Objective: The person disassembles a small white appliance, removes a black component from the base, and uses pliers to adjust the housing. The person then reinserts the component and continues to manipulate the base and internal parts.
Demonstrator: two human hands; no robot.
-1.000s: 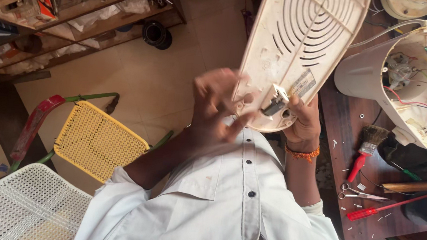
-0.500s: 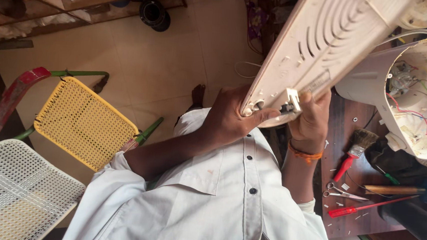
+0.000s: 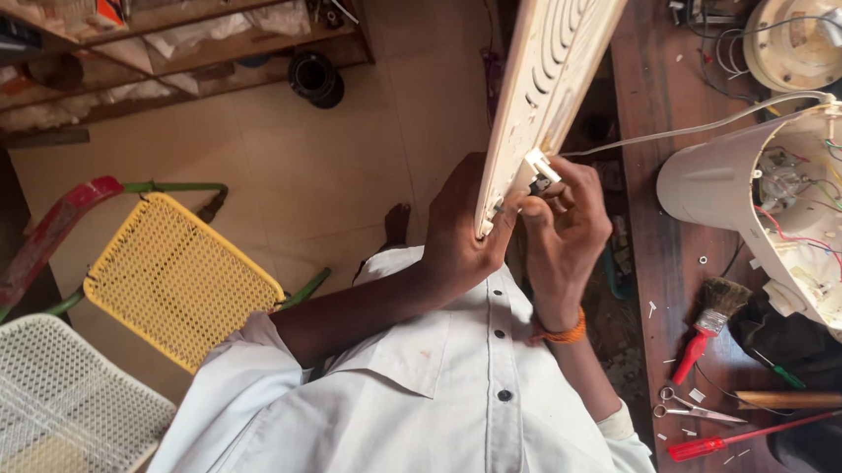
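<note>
A cream plastic cover panel (image 3: 551, 68) with curved vent slots stands almost edge-on in front of me. My left hand (image 3: 461, 234) grips its lower edge from the left side. My right hand (image 3: 565, 232) pinches a small white plastic piece (image 3: 539, 166) on the panel's inner face, thumb and fingers closed around it. A white cable (image 3: 685, 132) runs from that spot to the open cream appliance body (image 3: 798, 209), whose inside shows red, green and white wires.
A wooden workbench (image 3: 651, 263) on the right carries a red-handled brush (image 3: 703, 330), small scissors (image 3: 690, 408), a red screwdriver (image 3: 738, 441) and a wooden-handled tool (image 3: 795, 399). A yellow mesh chair (image 3: 176, 279) and a white mesh chair (image 3: 29, 402) stand on the floor to the left.
The panel has turned from showing its broad face to nearly edge-on. My right hand came up from behind it onto the small white piece. My left hand kept its hold on the lower edge.
</note>
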